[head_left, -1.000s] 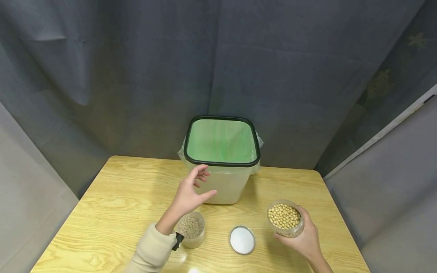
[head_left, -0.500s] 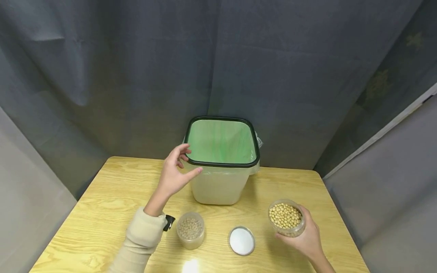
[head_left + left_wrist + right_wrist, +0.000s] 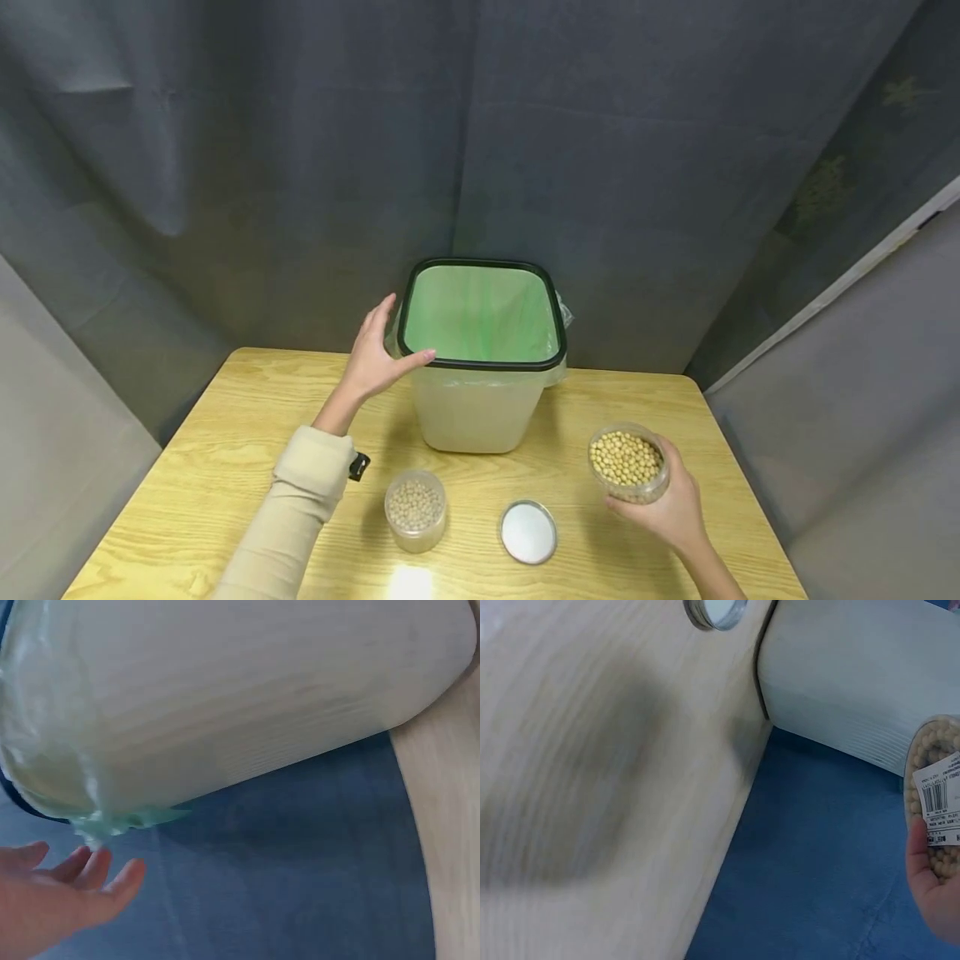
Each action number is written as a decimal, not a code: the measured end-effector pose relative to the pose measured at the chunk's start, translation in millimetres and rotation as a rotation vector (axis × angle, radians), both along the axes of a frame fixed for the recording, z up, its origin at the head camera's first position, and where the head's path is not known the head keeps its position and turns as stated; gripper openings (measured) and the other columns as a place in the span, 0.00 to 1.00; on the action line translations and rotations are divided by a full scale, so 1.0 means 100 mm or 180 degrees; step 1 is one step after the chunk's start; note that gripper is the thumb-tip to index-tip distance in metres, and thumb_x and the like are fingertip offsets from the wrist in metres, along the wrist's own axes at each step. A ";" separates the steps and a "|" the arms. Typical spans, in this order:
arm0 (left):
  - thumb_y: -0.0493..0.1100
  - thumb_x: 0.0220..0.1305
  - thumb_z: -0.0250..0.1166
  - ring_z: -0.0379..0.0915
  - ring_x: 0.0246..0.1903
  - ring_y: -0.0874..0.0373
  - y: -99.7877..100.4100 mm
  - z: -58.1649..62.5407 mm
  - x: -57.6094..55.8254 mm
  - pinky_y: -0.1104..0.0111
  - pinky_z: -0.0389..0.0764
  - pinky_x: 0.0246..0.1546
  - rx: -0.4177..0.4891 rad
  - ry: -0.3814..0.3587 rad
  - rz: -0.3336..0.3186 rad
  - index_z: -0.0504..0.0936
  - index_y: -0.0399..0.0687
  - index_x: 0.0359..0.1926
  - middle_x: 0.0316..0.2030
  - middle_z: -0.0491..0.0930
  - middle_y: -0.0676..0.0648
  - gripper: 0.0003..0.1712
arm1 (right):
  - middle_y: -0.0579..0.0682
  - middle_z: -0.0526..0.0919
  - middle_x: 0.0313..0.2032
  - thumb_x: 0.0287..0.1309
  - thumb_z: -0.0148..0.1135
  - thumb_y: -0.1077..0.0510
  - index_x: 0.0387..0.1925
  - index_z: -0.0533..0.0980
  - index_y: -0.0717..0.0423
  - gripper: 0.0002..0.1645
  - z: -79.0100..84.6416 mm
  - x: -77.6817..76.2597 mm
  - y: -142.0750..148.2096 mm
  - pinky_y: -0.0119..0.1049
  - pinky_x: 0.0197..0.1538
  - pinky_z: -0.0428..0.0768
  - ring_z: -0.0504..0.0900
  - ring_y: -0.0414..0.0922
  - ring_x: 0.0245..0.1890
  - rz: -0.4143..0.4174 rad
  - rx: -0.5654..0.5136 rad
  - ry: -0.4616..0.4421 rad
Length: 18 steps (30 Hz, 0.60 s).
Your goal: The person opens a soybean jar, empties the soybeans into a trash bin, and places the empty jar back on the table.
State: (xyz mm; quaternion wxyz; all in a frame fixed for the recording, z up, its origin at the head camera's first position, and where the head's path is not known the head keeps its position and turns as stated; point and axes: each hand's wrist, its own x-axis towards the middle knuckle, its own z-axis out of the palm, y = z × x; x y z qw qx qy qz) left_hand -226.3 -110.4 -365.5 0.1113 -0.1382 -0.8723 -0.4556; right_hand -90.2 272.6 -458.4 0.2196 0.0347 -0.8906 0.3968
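Observation:
A white trash bin (image 3: pixel 476 412) with a black rim and a green liner bag stands at the back of the table. My left hand (image 3: pixel 370 362) is at the bin's left rim, fingers spread along its side and thumb reaching over the front left corner. In the left wrist view, its fingertips are close by the crumpled liner edge (image 3: pixel 112 823). My right hand (image 3: pixel 675 508) grips a clear jar of soybeans (image 3: pixel 626 458) from the right, above the table and tilted slightly. The right wrist view shows a barcode label (image 3: pixel 939 796) on the jar's underside.
A second clear jar of pale beans (image 3: pixel 415 510) stands on the wooden table (image 3: pixel 247 467), front left of the bin. A round lid (image 3: pixel 528 532) with a white face and metal rim lies right of it. Dark curtains (image 3: pixel 315 167) hang behind.
My left hand has moved left and away from me, from in front of the bin to its left rim, with its fingers straightening. The right hand holds the jar almost still.

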 end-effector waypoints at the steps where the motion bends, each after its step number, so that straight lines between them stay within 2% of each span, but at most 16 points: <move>1: 0.58 0.44 0.70 0.48 0.64 0.46 0.00 -0.01 -0.02 0.48 0.56 0.59 -0.0007 -0.0077 -0.0030 0.47 0.51 0.70 0.67 0.51 0.41 0.58 | 0.64 0.73 0.48 0.13 0.81 0.62 0.56 0.62 0.66 0.59 0.02 -0.01 0.00 0.53 0.42 0.74 0.74 0.57 0.44 0.0002 0.0015 -0.0009; 7: 0.57 0.44 0.70 0.47 0.65 0.45 -0.01 -0.06 -0.08 0.49 0.54 0.61 -0.0014 -0.0337 -0.0129 0.45 0.49 0.71 0.67 0.50 0.40 0.59 | 0.63 0.72 0.49 0.17 0.80 0.64 0.58 0.61 0.66 0.58 0.22 -0.12 0.00 0.52 0.43 0.73 0.73 0.58 0.45 0.0165 -0.0022 0.0054; 10: 0.57 0.44 0.70 0.46 0.65 0.44 -0.01 -0.07 -0.09 0.49 0.54 0.61 -0.0043 -0.0424 -0.0116 0.45 0.48 0.70 0.68 0.49 0.39 0.59 | 0.63 0.71 0.50 0.18 0.80 0.64 0.59 0.60 0.66 0.59 0.35 -0.19 -0.01 0.42 0.44 0.72 0.72 0.57 0.47 0.0231 -0.0042 0.0112; 14: 0.57 0.45 0.70 0.45 0.66 0.43 -0.01 -0.09 -0.09 0.47 0.54 0.60 -0.0048 -0.0492 -0.0116 0.46 0.46 0.70 0.68 0.48 0.39 0.58 | 0.62 0.70 0.52 0.17 0.79 0.66 0.59 0.59 0.66 0.60 0.51 -0.32 0.00 0.27 0.44 0.66 0.69 0.45 0.49 0.0299 -0.0083 0.0190; 18: 0.56 0.45 0.70 0.44 0.66 0.44 0.00 -0.09 -0.09 0.48 0.54 0.61 0.0002 -0.0513 -0.0126 0.47 0.47 0.70 0.68 0.48 0.40 0.58 | 0.61 0.70 0.52 0.16 0.78 0.68 0.59 0.59 0.66 0.60 0.66 -0.45 0.01 0.23 0.45 0.64 0.66 0.34 0.48 0.0435 -0.0140 0.0302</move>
